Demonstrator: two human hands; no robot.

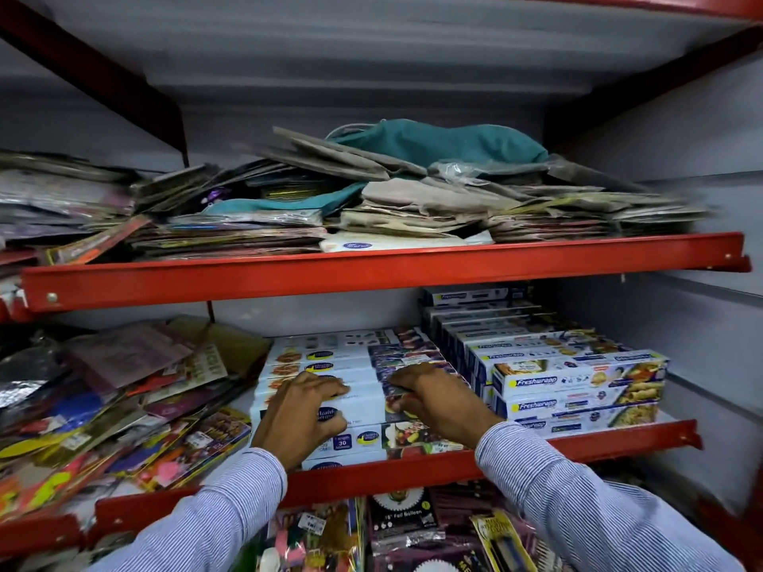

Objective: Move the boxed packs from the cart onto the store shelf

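Long white boxed packs (355, 400) with food pictures lie stacked in rows in the middle of the lower red shelf (371, 474). My left hand (299, 414) rests on the left end of the front top pack, fingers curled over its top. My right hand (437, 400) lies on the right end of the same pack, fingers bent onto it. To the right stands a taller stack of Freshwrapp boxes (578, 383). The cart is out of view.
Loose flat party packets (119, 406) are heaped on the shelf's left side. The upper red shelf (371, 268) carries piles of paper bags and a teal cloth (437, 142). Hanging balloon and candle packs (402, 520) sit below the lower shelf edge.
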